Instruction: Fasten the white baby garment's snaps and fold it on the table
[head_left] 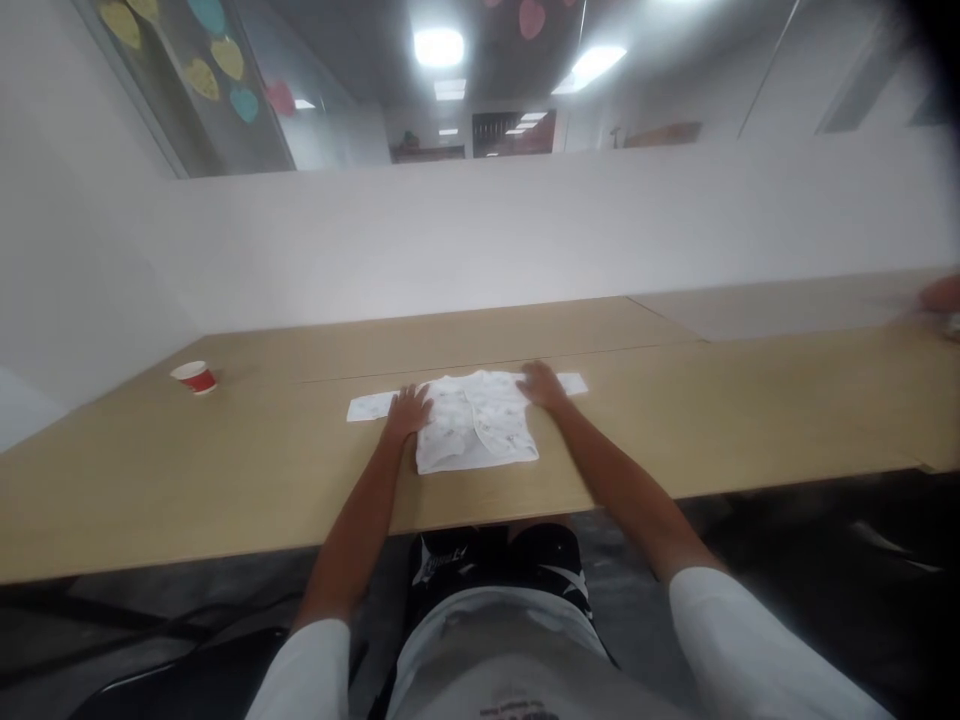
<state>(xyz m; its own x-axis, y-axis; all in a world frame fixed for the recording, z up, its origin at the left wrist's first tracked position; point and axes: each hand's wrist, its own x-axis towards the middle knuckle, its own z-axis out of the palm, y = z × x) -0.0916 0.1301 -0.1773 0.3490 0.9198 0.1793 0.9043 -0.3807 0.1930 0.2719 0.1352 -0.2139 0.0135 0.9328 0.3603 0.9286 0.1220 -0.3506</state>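
Observation:
A small white baby shirt (480,420) with a faint print lies spread on the wooden table, its long sleeves stretched out to both sides. My left hand (409,410) rests flat where the left sleeve meets the body, fingers extended. On the opposite side, my right hand (543,386) lies over the right sleeve near the shoulder, its fingers stretched out. Both palms press on the cloth without gripping it. The shirt's front opening runs down its middle, and the hem faces me.
A red and white paper cup (196,377) stands on the left part of the table (285,480). Behind the table is a white wall (450,240) with a window above it. At the far right edge a blurred hand (941,295) of another person shows.

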